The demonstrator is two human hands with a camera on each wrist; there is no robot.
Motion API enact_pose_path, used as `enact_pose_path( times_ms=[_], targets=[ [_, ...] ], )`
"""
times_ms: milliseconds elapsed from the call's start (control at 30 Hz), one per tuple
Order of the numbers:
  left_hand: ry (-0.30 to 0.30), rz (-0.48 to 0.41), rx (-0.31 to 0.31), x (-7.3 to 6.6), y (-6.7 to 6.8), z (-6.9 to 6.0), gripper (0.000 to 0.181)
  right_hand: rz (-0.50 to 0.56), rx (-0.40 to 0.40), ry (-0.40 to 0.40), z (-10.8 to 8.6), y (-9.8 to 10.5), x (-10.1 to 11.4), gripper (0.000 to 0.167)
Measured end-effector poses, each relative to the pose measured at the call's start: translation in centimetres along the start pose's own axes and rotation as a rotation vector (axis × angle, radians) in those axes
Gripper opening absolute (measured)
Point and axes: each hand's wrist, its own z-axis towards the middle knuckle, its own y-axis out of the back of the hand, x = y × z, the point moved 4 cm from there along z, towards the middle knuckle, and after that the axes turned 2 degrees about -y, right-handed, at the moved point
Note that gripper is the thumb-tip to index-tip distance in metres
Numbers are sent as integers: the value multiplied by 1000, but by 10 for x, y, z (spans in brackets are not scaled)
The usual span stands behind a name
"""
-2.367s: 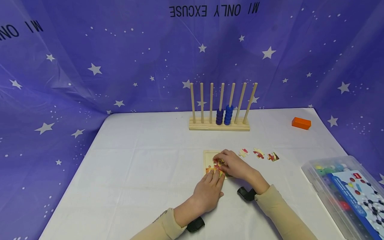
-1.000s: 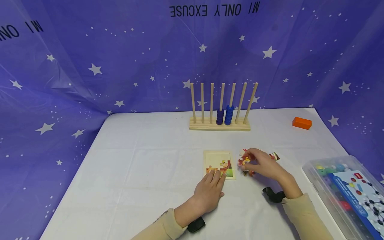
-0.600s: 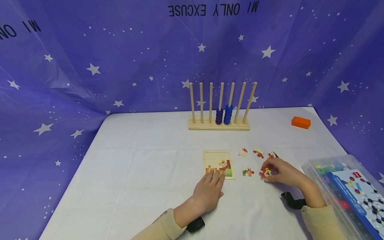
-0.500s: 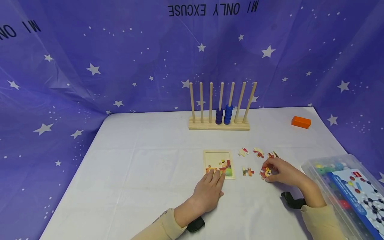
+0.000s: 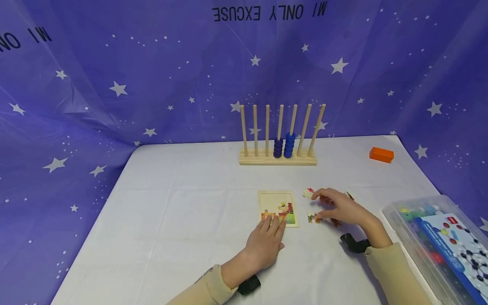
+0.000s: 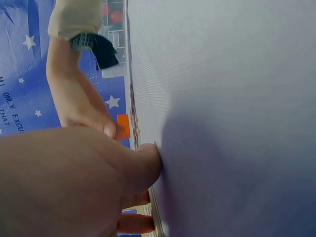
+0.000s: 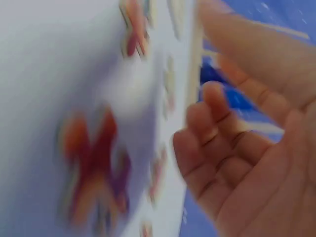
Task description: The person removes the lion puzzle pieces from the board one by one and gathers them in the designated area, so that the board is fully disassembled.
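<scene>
My left hand [image 5: 264,243] lies with straight fingers on the near edge of a wooden puzzle tray [image 5: 268,200]. Several joined jigsaw pieces [image 5: 288,212] fill the tray's lower right part; others are partly under the fingers. To the right, my right hand [image 5: 341,207] hovers over loose pieces, thumb and fingers apart with nothing between them. A green-and-orange puzzle piece [image 5: 311,217] lies by its thumb tip, and a pink-and-cream piece [image 5: 308,193] just beyond its fingertips. In the right wrist view a red piece [image 7: 96,163] lies on the cloth, blurred. The hand partly hides other pieces.
A wooden peg abacus [image 5: 278,160] with dark blue and blue beads stands behind the tray. An orange block [image 5: 381,154] sits at the back right. A clear plastic case [image 5: 396,212] of molecule-model parts occupies the right edge of the white-covered table [image 5: 183,237].
My right hand lifted a bear-face piece out of the tray, carried it right, and let go of it on the table. It has since moved back left. My left hand stayed put.
</scene>
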Motion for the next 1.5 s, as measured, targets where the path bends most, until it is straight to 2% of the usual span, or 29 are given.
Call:
enact_pose_path(
  times_ms=[100,267,433,567,767,1000,1200,1367,1500],
  targets=[
    [1,-4,4,0,-1,1,55,35,49,95,20,-10,9,47],
    [0,0,9,1,-1,2,56,-9,179,187,44,-24,21,54],
    [2,-3,14,1,-1,1,56,-109,261,218,58,-27,25,58],
    [1,-10,23,0,0,0,56,-119,302,210,64,-29,22,54],
    [2,0,15,1,1,0,57,-96,312,230,66,-28,23,45],
    [1,0,1,1,1,1,56,-77,323,226,65,-28,32,41],
    [-2,14,14,1,0,1,56,-82,329,241,63,-30,36,39],
    [-5,18,13,1,-1,0,56,-20,317,256,62,-32,34,38],
    [-5,28,1,1,-1,1,56,64,294,252,62,-33,31,29]
  ],
)
